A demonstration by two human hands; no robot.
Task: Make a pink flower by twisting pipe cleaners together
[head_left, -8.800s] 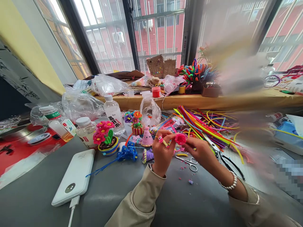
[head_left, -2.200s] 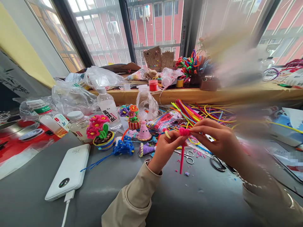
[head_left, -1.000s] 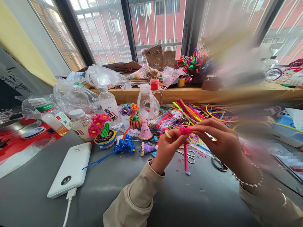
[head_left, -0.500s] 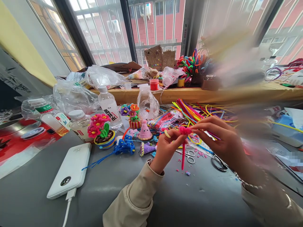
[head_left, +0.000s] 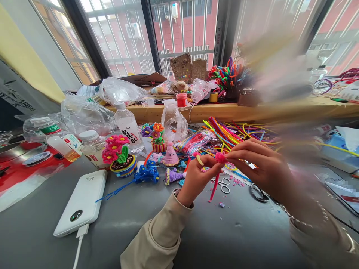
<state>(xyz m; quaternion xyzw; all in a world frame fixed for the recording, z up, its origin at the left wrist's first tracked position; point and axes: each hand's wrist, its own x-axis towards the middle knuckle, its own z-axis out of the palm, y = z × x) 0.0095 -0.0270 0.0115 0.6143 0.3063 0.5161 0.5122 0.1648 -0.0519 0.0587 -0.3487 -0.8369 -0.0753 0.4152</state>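
Between my two hands is a pink pipe-cleaner flower (head_left: 220, 157) with a fuzzy looped head and a straight stem slanting down. My left hand (head_left: 198, 175), wearing a yellow ring, pinches it just under the head. The fingertips of my right hand (head_left: 256, 158) close on the head's right edge. Below lie silver-handled scissors (head_left: 224, 184) and, under my right hand, a black-handled tool (head_left: 259, 193). Pink fuzz scraps (head_left: 238, 182) dot the table. A bundle of coloured pipe cleaners (head_left: 221, 130) lies behind my hands.
At left are a white power bank (head_left: 81, 203) with a cable, a pot of pink flowers (head_left: 120, 155), a blue pipe-cleaner flower (head_left: 146, 172) and a water bottle (head_left: 127, 127). Small crocheted figures stand mid-table. A wooden sill (head_left: 151, 111) holds craft supplies. A blur covers the upper right.
The flower has tipped, so its stem, which hung straight down, now slants to the lower left. Both hands stay on it, and the view has shifted slightly.
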